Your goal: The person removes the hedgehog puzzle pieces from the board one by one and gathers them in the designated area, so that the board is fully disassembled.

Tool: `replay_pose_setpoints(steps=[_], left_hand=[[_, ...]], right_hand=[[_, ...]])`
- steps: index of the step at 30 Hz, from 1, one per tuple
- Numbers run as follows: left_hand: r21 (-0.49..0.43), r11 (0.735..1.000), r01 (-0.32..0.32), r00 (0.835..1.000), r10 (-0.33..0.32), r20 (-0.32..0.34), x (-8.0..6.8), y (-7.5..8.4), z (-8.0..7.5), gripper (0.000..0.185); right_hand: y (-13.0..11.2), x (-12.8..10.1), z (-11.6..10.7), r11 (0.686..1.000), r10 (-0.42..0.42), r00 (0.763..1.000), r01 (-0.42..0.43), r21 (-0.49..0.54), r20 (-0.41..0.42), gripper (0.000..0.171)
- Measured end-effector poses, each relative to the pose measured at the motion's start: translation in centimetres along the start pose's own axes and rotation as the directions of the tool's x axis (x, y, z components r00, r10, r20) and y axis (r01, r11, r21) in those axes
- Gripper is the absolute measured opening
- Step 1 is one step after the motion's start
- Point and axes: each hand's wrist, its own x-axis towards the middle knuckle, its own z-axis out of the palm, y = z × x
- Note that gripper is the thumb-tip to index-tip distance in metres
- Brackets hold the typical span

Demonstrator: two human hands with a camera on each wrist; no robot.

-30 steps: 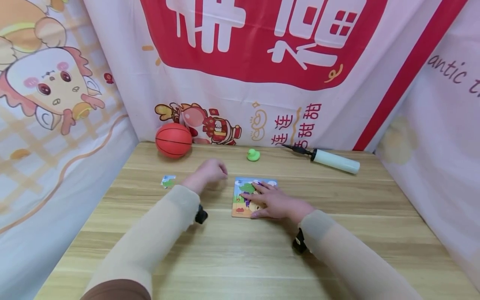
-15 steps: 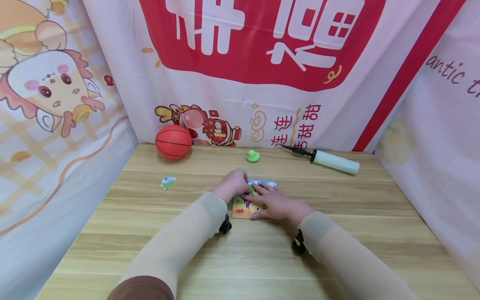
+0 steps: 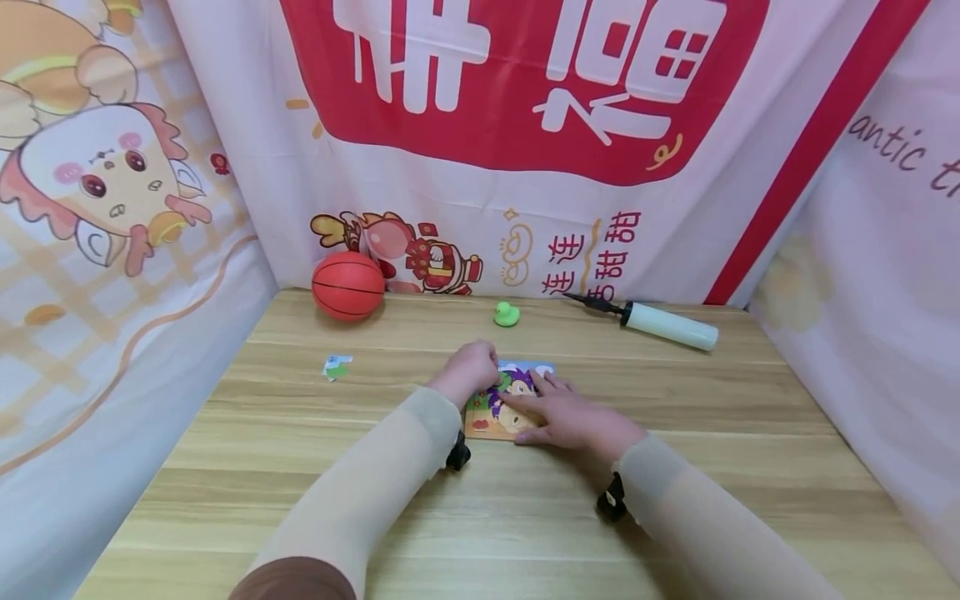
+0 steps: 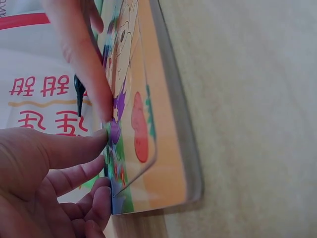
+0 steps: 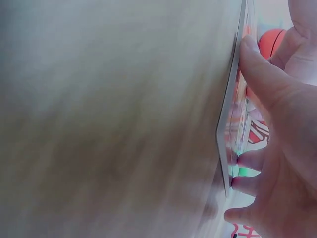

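Wooden table (image 3: 675, 508), walled by printed cloth banners (image 3: 525, 125). Puzzle board (image 3: 487, 421) at centre: left hand (image 3: 471, 371) pinches a piece at its near-left corner; right hand (image 3: 573, 415) lies flat, fingers straight, on it. Loose puzzle piece (image 3: 337, 366) left. Rear: basketball (image 3: 348, 286), green duck (image 3: 507, 314), pump (image 3: 660, 324).
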Motion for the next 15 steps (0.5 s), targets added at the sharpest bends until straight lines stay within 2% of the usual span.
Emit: replay_pose_setpoints(steps=[5,15], left_hand=[[-0.009,1.0,0.0,1.0,0.0,0.002,-0.11,-0.14,0.05,0.018],[0.012,1.0,0.013,1.0,-0.013,0.02,0.32,-0.08,0.37,0.027]], right_hand=[[0.1,-0.71,0.15,1.0,0.015,1.0,-0.015,0.009,-0.017,0.066],[-0.04,-0.62,-0.04,1.0,0.006,1.0,-0.006,-0.005,-0.02,0.067]])
